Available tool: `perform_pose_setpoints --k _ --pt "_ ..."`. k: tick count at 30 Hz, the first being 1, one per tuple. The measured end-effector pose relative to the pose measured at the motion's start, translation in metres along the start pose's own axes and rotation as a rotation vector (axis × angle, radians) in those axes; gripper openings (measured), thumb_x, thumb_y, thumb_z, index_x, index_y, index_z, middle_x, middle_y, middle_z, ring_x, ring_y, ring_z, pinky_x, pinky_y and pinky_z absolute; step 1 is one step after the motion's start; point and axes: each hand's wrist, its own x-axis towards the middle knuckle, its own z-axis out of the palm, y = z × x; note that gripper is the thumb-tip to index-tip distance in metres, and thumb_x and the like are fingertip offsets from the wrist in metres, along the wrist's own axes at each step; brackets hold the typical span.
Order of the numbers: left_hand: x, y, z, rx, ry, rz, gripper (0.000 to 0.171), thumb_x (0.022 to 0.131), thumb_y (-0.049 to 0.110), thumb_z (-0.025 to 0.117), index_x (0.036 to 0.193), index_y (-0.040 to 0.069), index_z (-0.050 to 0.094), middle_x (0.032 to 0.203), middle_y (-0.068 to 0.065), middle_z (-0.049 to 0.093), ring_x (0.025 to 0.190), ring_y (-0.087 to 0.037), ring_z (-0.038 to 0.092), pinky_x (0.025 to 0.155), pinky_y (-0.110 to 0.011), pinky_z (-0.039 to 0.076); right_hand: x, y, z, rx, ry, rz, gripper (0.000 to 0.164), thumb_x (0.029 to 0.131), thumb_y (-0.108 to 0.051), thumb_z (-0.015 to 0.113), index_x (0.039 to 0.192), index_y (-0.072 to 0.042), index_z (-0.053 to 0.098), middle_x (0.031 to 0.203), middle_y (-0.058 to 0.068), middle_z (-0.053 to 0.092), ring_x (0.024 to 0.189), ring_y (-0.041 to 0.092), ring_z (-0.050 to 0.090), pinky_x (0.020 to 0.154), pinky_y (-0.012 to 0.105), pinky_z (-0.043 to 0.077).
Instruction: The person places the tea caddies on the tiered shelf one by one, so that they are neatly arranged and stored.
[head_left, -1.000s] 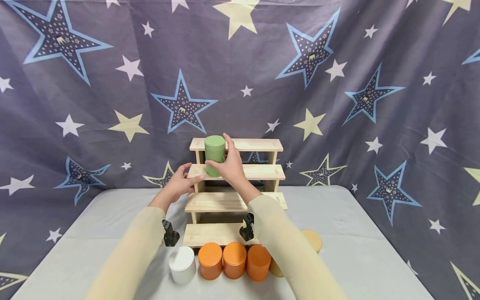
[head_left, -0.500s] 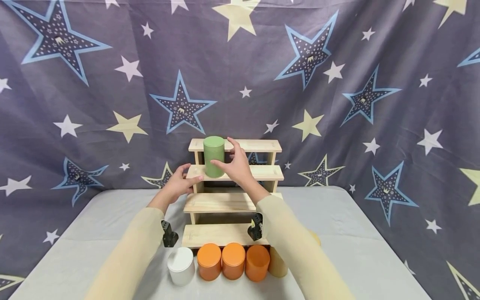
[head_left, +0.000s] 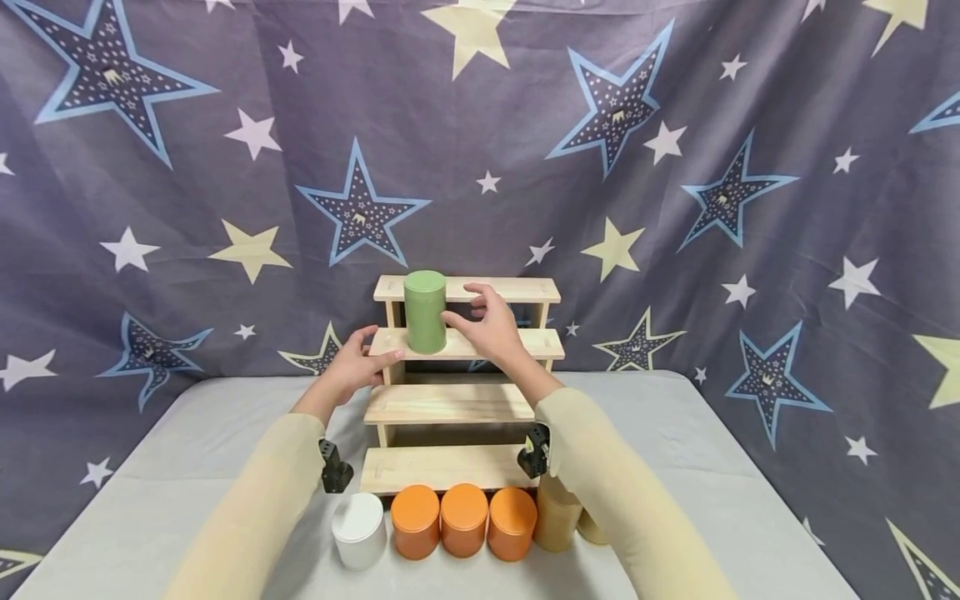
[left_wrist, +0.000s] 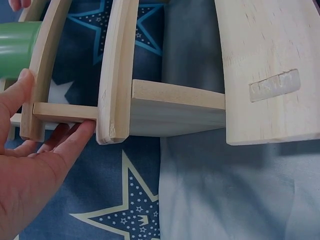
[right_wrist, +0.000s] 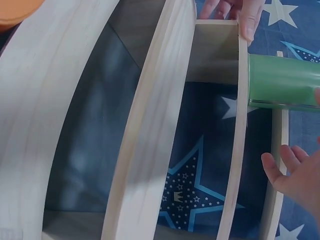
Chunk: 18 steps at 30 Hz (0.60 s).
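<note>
A green lidded canister stands upright near the left end of the second-highest shelf of a stepped wooden stand. My right hand is just right of the canister, fingers spread and loosely bent, gripping nothing; its thumb tip is very close to the canister's side. My left hand holds the left end of that same shelf. In the left wrist view, the left hand's thumb lies on the shelf edge and its fingers touch the side support from below. The right wrist view shows the canister resting on the shelf board.
In front of the stand, a white canister, three orange canisters and tan canisters form a row, partly behind the right sleeve. A pale cloth covers the table. A star-patterned curtain hangs behind.
My right hand has let go of the green canister and moved off to the right. The canister stays in place on the shelf. My left hand keeps its hold on the stand.
</note>
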Motion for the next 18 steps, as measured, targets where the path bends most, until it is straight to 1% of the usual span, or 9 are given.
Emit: perform_pose_setpoints --k 6,10,13,18 --pt "-0.001 0.001 0.001 0.008 0.001 0.0 0.084 0.092 0.021 0.06 0.151 0.008 0.0 0.144 -0.031 0.028 0.127 -0.044 0.042 0.1 -0.052 0.044 -0.004 0.002 -0.01 -0.01 -0.011 -0.005 0.057 0.081 -0.033 0.073 0.13 -0.014 0.05 0.12 0.017 0.056 0.109 0.029 0.058 0.094 0.039 0.049" --pt "0.0 0.001 0.001 0.008 -0.003 -0.01 0.086 0.092 0.022 0.06 0.151 0.009 0.0 0.144 -0.03 0.028 0.128 -0.043 0.042 0.101 -0.051 0.044 -0.007 0.002 -0.018 -0.017 -0.025 -0.01 0.056 0.082 -0.032 0.072 0.13 -0.013 0.051 0.118 0.02 0.056 0.107 0.029 0.059 0.093 0.04 0.049" --pt "0.001 0.001 0.001 0.009 -0.003 -0.018 0.086 0.092 0.023 0.061 0.151 0.009 -0.001 0.146 -0.03 0.027 0.129 -0.043 0.041 0.102 -0.051 0.043 -0.01 0.003 -0.024 -0.012 -0.031 -0.009 0.056 0.082 -0.031 0.072 0.129 -0.012 0.051 0.114 0.017 0.057 0.106 0.03 0.059 0.092 0.04 0.05" --pt "0.001 0.0 0.0 0.009 -0.007 -0.019 0.087 0.092 0.023 0.06 0.151 0.01 -0.002 0.148 -0.029 0.023 0.13 -0.043 0.039 0.103 -0.052 0.042 -0.016 0.005 -0.034 -0.028 -0.04 0.003 0.053 0.082 -0.032 0.072 0.128 -0.013 0.052 0.11 0.012 0.057 0.106 0.028 0.059 0.093 0.039 0.05"
